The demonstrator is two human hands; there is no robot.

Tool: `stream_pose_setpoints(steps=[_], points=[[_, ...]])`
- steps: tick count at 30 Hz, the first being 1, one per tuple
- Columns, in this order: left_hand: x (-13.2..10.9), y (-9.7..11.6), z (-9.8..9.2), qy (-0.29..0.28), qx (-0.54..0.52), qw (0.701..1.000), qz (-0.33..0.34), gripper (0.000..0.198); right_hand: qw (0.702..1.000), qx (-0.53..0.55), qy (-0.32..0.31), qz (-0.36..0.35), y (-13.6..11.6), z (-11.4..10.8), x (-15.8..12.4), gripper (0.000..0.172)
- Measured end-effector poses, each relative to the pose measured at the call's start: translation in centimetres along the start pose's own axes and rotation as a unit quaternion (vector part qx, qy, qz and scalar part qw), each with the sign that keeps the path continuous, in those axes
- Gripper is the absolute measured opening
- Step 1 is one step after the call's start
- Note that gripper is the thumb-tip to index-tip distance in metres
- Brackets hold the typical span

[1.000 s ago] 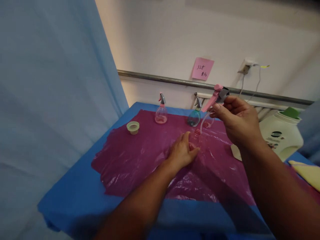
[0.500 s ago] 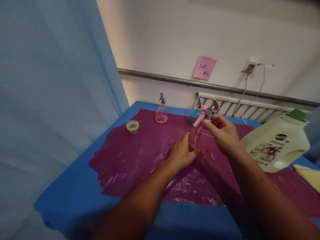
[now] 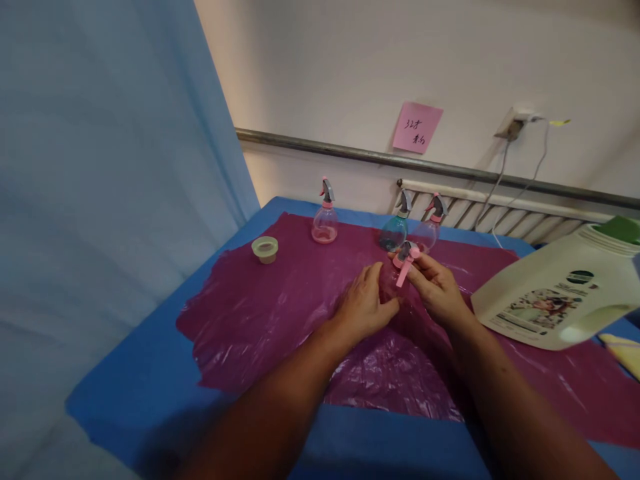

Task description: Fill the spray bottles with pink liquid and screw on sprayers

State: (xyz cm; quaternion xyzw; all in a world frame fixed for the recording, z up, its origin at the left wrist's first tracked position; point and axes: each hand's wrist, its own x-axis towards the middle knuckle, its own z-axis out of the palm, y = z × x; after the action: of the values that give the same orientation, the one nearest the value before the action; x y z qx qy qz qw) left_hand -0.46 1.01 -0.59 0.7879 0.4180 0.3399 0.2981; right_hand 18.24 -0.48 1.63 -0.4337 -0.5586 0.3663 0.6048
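My left hand (image 3: 367,298) is wrapped round the side of a clear pinkish spray bottle (image 3: 389,283) that stands on the purple plastic sheet (image 3: 280,300). At the bottle's neck sits a pink and grey spray head (image 3: 406,259), pinched by the fingers of my right hand (image 3: 436,287). The head's pink trigger points toward me. Whether the head is screwed tight I cannot tell. Just behind stand a spray bottle with blue-green liquid (image 3: 394,233) and another with a pink collar (image 3: 428,232). Further left is a spray bottle holding a little pink liquid (image 3: 325,230).
A small translucent green cup (image 3: 265,248) stands at the left. On the right is a large cream jug (image 3: 545,300) with a green cap, beside a yellow cloth (image 3: 623,350). A metal rail (image 3: 320,143) and a radiator (image 3: 470,197) run behind the blue-covered table (image 3: 135,380).
My right hand has lowered the spray head from above onto the bottle's neck; its tube no longer shows. My left hand stays round the bottle. The view has shifted slightly.
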Motion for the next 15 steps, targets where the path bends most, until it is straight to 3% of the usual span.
stream_pose_setpoints(steps=[7, 15], points=[[0.0, 0.1, -0.1, 0.012, -0.029, 0.998, 0.054, 0.082, 0.997, 0.022, 0.072, -0.024, 0.6, 1.4, -0.2, 0.038], [-0.2, -0.5, -0.1, 0.006, -0.06, 0.99, 0.127, 0.092, 0.986, 0.065, 0.153, -0.013, 0.7, 3.6, -0.1, 0.047]])
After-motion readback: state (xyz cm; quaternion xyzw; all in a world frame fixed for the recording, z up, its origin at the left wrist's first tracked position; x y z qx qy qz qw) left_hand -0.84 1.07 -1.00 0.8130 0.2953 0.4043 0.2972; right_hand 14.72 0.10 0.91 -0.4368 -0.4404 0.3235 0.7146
